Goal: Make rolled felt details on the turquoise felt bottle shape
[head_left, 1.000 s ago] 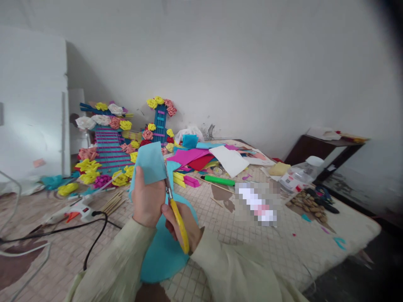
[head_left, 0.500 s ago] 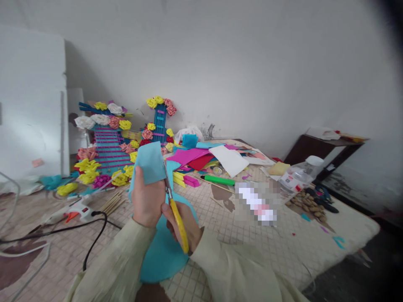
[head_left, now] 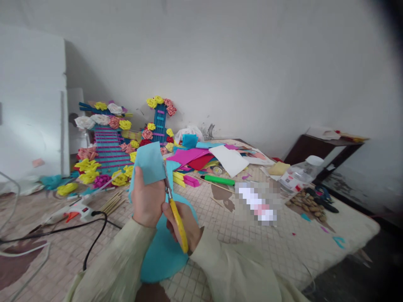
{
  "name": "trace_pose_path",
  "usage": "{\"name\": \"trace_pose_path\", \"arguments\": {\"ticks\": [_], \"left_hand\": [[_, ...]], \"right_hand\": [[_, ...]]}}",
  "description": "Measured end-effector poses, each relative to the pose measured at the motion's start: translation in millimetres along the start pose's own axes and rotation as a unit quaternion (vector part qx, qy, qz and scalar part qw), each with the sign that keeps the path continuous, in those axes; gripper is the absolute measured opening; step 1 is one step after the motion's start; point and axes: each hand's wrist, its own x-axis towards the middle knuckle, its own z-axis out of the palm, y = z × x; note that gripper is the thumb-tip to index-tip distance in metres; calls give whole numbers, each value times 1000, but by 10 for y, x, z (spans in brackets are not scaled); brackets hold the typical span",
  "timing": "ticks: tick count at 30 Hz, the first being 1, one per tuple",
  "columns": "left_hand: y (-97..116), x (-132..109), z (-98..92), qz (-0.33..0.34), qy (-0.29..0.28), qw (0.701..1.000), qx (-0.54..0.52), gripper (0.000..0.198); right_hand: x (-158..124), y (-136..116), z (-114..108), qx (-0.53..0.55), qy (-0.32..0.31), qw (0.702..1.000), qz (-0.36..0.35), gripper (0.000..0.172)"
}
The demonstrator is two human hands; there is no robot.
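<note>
Pressed between its thumb and fingers, the left hand holds a light-blue paper piece, as the head view shows. The thumb lies along the near face at the left, and the fingers are mostly hidden behind. The right hand is closed around the yellow handles of the scissors; how its fingers sit in the loops cannot be told. The blades point up and away along the right edge of the paper; whether they are parted cannot be told. The 2 hands are close together, raised over a turquoise cut-out with a broad rounded end, which lies on the table.

Left of the hands are a glue gun with a black cord and a bunch of thin sticks. Beyond them stand 2 blue pieces with crosswise strips and paper roses, a wider panel and a narrower panel. Coloured sheets are heaped farther back, with a white sheet on top. Nearer lies a green marker. At the right, a clear bottle is tilted beside a pile of peanuts.
</note>
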Motion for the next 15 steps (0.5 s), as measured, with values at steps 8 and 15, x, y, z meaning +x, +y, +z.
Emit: {"name": "trace_pose_path", "arguments": {"ticks": [8, 15], "left_hand": [[0, 16, -28, -6, -4, 1000, -5, 37], [0, 9, -12, -7, -6, 1000, 12, 38]], "right_hand": [[26, 91, 34, 0, -19, 1000, -4, 55], [30, 118, 34, 22, -22, 999, -8, 53]]}}
